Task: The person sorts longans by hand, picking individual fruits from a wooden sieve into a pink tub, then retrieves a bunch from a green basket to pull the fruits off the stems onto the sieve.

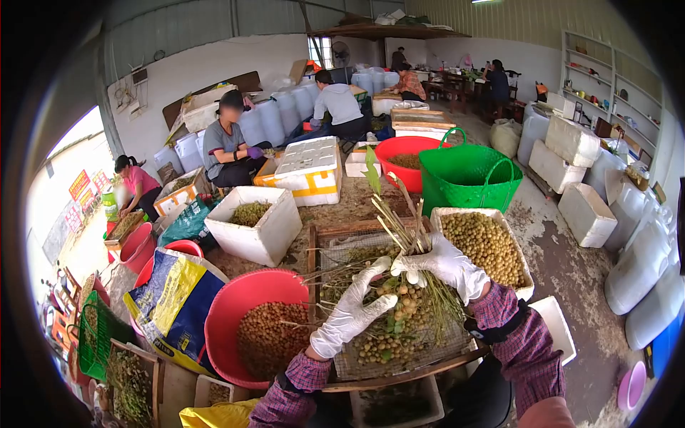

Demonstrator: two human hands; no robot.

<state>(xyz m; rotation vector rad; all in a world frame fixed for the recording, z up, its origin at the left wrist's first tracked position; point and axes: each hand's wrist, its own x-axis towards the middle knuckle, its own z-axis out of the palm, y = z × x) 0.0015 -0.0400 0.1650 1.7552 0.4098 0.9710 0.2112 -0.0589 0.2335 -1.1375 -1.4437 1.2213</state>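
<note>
My right hand point(448, 268), in a white glove, is closed round a bundle of cut stems point(397, 222). The stems' bare ends point up and away, and one carries a green leaf point(372, 171). Below that grip hang thin twigs with small round yellow-brown fruits point(407, 308). My left hand point(354, 314), also gloved, is at the left of the bundle with thumb and fingers apart and nothing visibly gripped. Both hands are above a wood-framed wire mesh screen point(349, 365), where more fruits and twigs lie.
A red basin point(227, 324) of fruits stands at left, a white foam box point(526, 287) of fruits at right. Beyond the screen are a green basket point(467, 175), a red tub point(389, 148) and a foam box point(275, 232). Several people work farther back among foam boxes.
</note>
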